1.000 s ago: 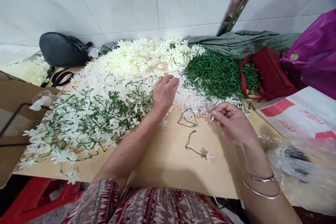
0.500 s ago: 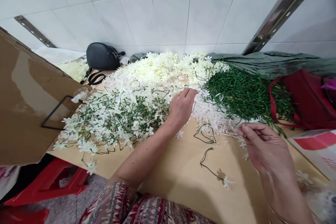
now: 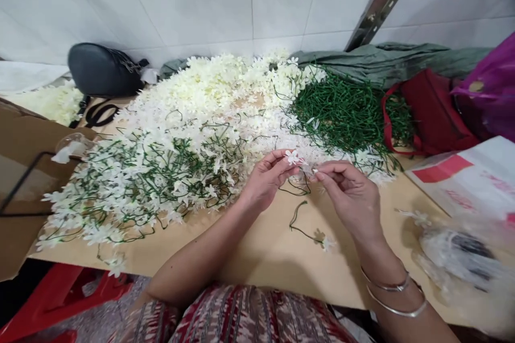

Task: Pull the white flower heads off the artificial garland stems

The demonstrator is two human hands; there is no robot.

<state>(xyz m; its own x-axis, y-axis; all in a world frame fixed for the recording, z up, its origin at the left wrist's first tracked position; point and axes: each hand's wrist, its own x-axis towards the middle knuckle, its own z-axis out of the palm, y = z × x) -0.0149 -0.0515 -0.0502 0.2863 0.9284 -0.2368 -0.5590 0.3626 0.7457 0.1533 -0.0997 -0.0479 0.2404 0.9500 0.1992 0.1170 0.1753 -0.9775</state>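
Observation:
My left hand (image 3: 266,179) pinches a small white artificial flower (image 3: 293,157) between thumb and fingertips, just above the cardboard sheet (image 3: 257,249). My right hand (image 3: 351,193) is closed in a pinch right beside it, fingertips meeting near the flower; what it holds is too small to make out. A green stem with one white bloom (image 3: 309,230) lies on the cardboard below both hands. Behind them spread a heap of white flowers (image 3: 213,96), a pile of flowers on green stems (image 3: 137,182) and a pile of bare green stems (image 3: 346,112).
A black bag (image 3: 102,71) and a grey-green cloth (image 3: 382,61) lie against the tiled wall. At the right sit a red bag (image 3: 432,112), a purple plastic bag (image 3: 491,91), a white and red package (image 3: 470,179) and a clear plastic bag (image 3: 462,252). A cardboard box flap (image 3: 24,171) stands at the left.
My left hand left the flower heap and came back toward me with a white flower pinched in it. My right hand moved left to meet it. The camera view swung.

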